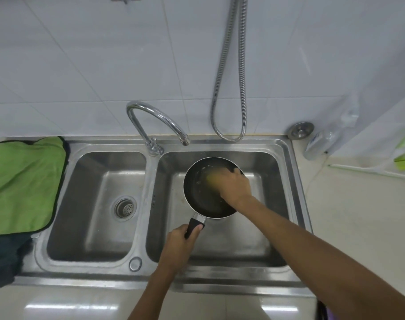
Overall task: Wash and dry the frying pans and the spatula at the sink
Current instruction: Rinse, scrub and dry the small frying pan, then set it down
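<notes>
We grip the frying pan [205, 195] handle in our left hand [178, 247] to steady it, while our right hand [233, 184] clutches a yellow sponge [213, 179], scrubbing inside.

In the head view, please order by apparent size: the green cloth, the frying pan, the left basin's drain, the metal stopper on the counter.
1. green cloth, largest
2. frying pan
3. drain and metal stopper: they look about alike, and the stopper lies farther from the camera, so I do not rank them.
</notes>
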The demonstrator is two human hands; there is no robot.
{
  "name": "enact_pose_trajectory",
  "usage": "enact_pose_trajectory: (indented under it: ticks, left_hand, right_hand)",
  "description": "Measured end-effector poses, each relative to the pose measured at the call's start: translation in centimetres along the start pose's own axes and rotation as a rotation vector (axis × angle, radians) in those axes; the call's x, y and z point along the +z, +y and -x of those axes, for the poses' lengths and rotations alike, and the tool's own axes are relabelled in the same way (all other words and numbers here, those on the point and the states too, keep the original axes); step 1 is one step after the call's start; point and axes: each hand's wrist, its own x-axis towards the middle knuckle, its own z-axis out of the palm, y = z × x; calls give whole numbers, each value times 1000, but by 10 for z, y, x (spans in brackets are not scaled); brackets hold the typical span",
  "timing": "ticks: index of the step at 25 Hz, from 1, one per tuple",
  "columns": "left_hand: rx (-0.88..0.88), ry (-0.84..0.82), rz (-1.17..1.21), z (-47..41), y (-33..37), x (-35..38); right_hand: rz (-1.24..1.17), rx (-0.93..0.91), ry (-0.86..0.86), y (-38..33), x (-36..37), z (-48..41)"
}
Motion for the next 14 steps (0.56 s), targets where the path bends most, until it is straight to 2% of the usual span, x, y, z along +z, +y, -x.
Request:
enact_pose_trajectory:
  ticks: [4, 6, 9, 11, 14]
  left_hand:
    - [6, -15, -14, -4, 1, 5]
    - [15, -11, -11, -2, 3, 10]
    - [4, 13, -10, 2, 1, 11]
    - [-9, 31, 3, 4, 0, 7]
    - [7, 46, -13, 0, -8, 5]
  right_hand:
    - [-86, -58, -81, -13, 6, 38]
    - [-121, -131, -39, -35, 5, 29]
    - [-82, -73, 9, -30, -9, -8]
    - [4, -29, -30, -7, -14, -14]
    - [67, -73, -90, 2, -7, 14]
